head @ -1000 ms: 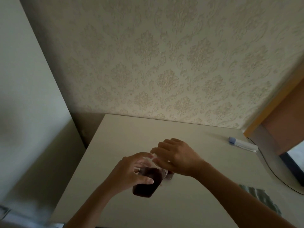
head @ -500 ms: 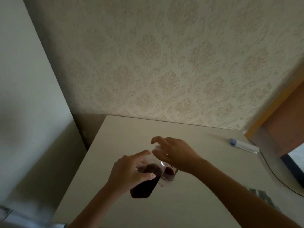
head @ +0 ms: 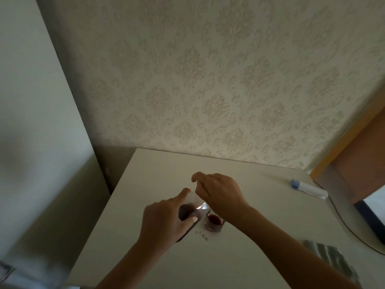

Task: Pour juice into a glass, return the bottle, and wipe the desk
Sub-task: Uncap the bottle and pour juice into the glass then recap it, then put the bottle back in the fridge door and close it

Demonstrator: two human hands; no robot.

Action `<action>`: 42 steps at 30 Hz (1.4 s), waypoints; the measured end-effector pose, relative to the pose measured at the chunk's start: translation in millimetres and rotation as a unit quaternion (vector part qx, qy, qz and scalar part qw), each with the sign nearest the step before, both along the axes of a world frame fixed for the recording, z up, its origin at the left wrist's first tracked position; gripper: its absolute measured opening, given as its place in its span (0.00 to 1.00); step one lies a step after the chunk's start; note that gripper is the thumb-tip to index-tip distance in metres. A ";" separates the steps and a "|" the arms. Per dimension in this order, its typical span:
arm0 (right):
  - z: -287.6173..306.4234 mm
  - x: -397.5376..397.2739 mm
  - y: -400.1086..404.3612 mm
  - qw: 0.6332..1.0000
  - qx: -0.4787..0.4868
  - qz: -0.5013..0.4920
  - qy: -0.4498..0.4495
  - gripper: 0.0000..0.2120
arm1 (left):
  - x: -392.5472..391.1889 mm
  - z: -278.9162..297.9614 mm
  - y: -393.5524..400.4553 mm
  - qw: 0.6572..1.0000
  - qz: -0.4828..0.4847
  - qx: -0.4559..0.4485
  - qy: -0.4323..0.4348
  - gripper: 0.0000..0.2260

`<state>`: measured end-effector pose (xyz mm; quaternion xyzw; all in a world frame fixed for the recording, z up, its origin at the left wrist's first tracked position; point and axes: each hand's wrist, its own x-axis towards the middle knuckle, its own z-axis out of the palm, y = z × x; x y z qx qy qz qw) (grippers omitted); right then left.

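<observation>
Juice bottle tilts in the left hand's closed grip over the glass; right hand loosely curled; drops spot the pale table below patterned wallpaper.

The left hand gripped a tilted bottle of dark juice, its neck toward a small glass standing on the pale desk. The glass held some dark juice. The right hand hovered over the bottle's neck and the glass, fingers loosely curled, perhaps touching the neck. A few drops lay on the desk just in front of the glass. A striped cloth lay at the right, a white tube farther back.
</observation>
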<state>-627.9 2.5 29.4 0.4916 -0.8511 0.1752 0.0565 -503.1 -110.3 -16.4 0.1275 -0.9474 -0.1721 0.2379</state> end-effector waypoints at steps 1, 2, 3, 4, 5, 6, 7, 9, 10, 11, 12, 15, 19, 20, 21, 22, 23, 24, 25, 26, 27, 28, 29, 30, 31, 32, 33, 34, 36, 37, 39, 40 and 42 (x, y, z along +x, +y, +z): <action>0.1 0.3 -0.3 1.000 0.001 -0.005 -0.007 0.15 | 1.0 1.5 -1.1 1.000 0.001 0.003 -0.003 0.30; -0.1 -0.1 0.0 1.000 0.009 -0.001 -0.007 0.15 | 1.9 3.2 -3.0 1.000 0.001 0.009 -0.007 0.30; 0.8 0.8 0.5 1.000 0.020 0.010 -0.008 0.15 | 3.0 5.2 -5.4 1.000 0.003 0.017 -0.007 0.29; 1.0 1.6 2.0 0.999 0.030 0.021 -0.002 0.15 | 4.5 6.5 -7.8 1.000 0.005 0.028 -0.005 0.29; 2.8 4.0 4.0 0.999 0.022 0.015 -0.025 0.16 | 6.2 7.0 -10.2 0.999 0.010 0.038 -0.002 0.28; 5.0 6.7 5.9 0.998 0.000 -0.004 -0.058 0.18 | 8.1 7.3 -12.3 0.999 0.014 0.050 0.000 0.28; 7.2 9.0 8.0 0.996 -0.018 -0.029 -0.086 0.20 | 10.8 7.6 -14.2 0.998 0.018 0.065 0.002 0.28; 10.8 14.5 14.9 0.994 -0.026 -0.047 -0.095 0.24 | 18.4 7.8 -15.9 0.995 0.033 0.095 0.012 0.30; 12.2 17.2 20.1 0.994 -0.023 -0.046 -0.093 0.24 | 23.0 7.4 -15.7 0.993 0.045 0.106 0.017 0.31; 14.0 20.5 26.3 0.995 -0.023 -0.045 -0.088 0.22 | 28.7 7.1 -14.2 0.991 0.057 0.117 0.024 0.31; 15.8 24.3 33.2 0.995 -0.022 -0.046 -0.086 0.20 | 35.4 7.2 -11.8 0.989 0.070 0.126 0.032 0.31; 19.4 40.1 55.5 0.996 -0.017 -0.044 -0.081 0.17 | 59.4 11.0 -3.4 0.981 0.110 0.148 0.057 0.32; 22.6 66.5 79.3 0.996 -0.050 -0.011 -0.066 0.17 | 93.9 18.2 14.4 0.966 0.147 0.183 0.106 0.33; 22.6 73.2 83.7 0.996 -0.063 -0.001 -0.064 0.16 | 103.3 19.7 20.9 0.960 0.156 0.198 0.122 0.32; 22.7 79.9 87.4 0.996 -0.068 0.011 -0.060 0.16 | 112.7 21.1 28.2 0.954 0.168 0.205 0.137 0.32; 21.8 86.5 90.9 0.996 -0.068 0.025 -0.050 0.16 | 122.6 21.4 36.5 0.950 0.186 0.203 0.146 0.32; 21.2 93.7 94.1 0.996 -0.063 0.038 -0.041 0.15 | 133.8 21.5 45.6 0.947 0.206 0.194 0.152 0.32; 20.5 101.8 97.3 0.996 -0.061 0.053 -0.034 0.15 | 146.1 22.4 55.7 0.944 0.230 0.180 0.156 0.32; 20.5 110.7 100.8 0.995 -0.060 0.067 -0.032 0.15 | 158.8 24.7 66.1 0.940 0.254 0.162 0.160 0.32; 20.2 119.4 104.1 0.994 -0.060 0.082 -0.032 0.15 | 172.0 27.2 76.9 0.936 0.276 0.144 0.164 0.32; 20.0 128.5 107.7 0.993 -0.059 0.099 -0.033 0.15 | 185.3 28.8 87.6 0.931 0.296 0.132 0.169 0.32; 19.5 138.0 111.5 0.991 -0.059 0.115 -0.034 0.15 | 199.4 29.7 98.4 0.924 0.313 0.133 0.173 0.32; 19.4 147.6 115.4 0.989 -0.061 0.130 -0.039 0.15 | 214.0 30.5 109.5 0.916 0.329 0.144 0.177 0.32; 19.6 157.6 118.2 0.986 -0.064 0.144 -0.047 0.15 | 229.1 31.2 119.9 0.909 0.343 0.155 0.181 0.32; 20.2 167.9 119.9 0.984 -0.065 0.159 -0.056 0.15 | 245.0 31.0 129.5 0.902 0.357 0.156 0.185 0.32; 20.5 178.6 120.2 0.980 -0.065 0.176 -0.063 0.14 | 261.3 29.9 138.7 0.895 0.373 0.153 0.191 0.32; 20.1 189.4 118.9 0.977 -0.062 0.195 -0.068 0.14 | 277.6 29.0 147.5 0.884 0.393 0.153 0.199 0.33; 19.4 200.7 116.3 0.972 -0.056 0.214 -0.074 0.15 | 293.6 28.5 155.4 0.870 0.418 0.159 0.206 0.34; 17.4 223.7 107.8 0.963 -0.038 0.254 -0.083 0.15 | 325.2 27.1 166.8 0.843 0.466 0.161 0.216 0.37; 16.5 235.9 102.1 0.957 -0.033 0.273 -0.089 0.15 | 340.7 26.4 170.3 0.833 0.485 0.156 0.215 0.37; 15.4 262.7 90.0 0.943 -0.030 0.312 -0.113 0.14 | 372.1 26.1 174.9 0.815 0.519 0.149 0.209 0.37; 15.7 277.9 83.6 0.935 -0.029 0.330 -0.126 0.15 | 387.8 27.2 176.3 0.807 0.534 0.143 0.208 0.36; 17.5 310.0 70.4 0.921 -0.031 0.361 -0.144 0.15 | 419.1 29.3 177.9 0.789 0.562 0.130 0.210 0.37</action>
